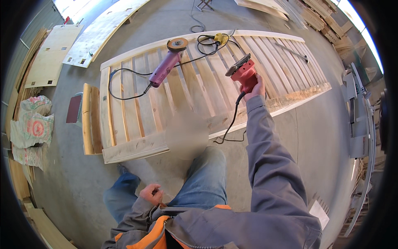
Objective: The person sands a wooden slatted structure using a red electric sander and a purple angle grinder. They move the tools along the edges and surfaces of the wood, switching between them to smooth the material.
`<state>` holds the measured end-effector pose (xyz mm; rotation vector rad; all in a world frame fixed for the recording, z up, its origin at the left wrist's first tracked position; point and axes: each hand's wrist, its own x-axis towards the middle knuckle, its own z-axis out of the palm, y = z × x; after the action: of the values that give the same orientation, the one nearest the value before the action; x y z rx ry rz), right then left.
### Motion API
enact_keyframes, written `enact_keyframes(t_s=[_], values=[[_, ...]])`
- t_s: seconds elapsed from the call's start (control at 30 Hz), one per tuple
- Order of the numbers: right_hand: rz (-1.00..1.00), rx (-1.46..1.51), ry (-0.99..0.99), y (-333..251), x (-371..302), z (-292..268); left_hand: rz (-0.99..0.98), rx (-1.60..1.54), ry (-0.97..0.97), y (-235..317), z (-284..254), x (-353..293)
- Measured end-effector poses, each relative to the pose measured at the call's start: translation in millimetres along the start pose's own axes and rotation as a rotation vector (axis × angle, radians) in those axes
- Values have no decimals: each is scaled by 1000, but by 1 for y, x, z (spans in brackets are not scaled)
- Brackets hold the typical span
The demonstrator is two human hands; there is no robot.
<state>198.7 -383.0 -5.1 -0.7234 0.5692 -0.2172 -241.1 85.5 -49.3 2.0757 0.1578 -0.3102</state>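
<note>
My right hand (256, 88), its arm stretched forward, grips a red electric sander (243, 74) above the slatted wooden panel (137, 152). The sander's flat pad faces away from me, and its black cord hangs down past the panel's near edge. Close to my lap, beside my left thigh, my left hand (152, 194) is closed in a loose fist with nothing visible in it. A purple angle grinder (165, 69) with a round tan disc lies across the slats left of the sander. Beyond it sits a yellow power socket (221, 39) with black cable around it.
A long metal bar clamp (292, 52) lies on the panel's right part. Against the panel's left end stands a wooden piece (86, 118). Farther left are printed sacks (33, 126) and pale plywood sheets (56, 50). Metal machinery (360, 112) and stacked timber (315, 14) line the right side.
</note>
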Motion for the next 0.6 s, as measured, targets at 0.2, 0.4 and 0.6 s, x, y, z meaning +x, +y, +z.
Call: enact_keyframes(t_s=[0.2,0.4,0.6], values=[[-8,-34,1,1,55,0,-55,21,-72,-31,12,13],[-25,-29,60,5,97,-12,-53,91,-107,-27,13,25],[57,-146,42,3,113,-23,-102,63,-139,-41,18,28]])
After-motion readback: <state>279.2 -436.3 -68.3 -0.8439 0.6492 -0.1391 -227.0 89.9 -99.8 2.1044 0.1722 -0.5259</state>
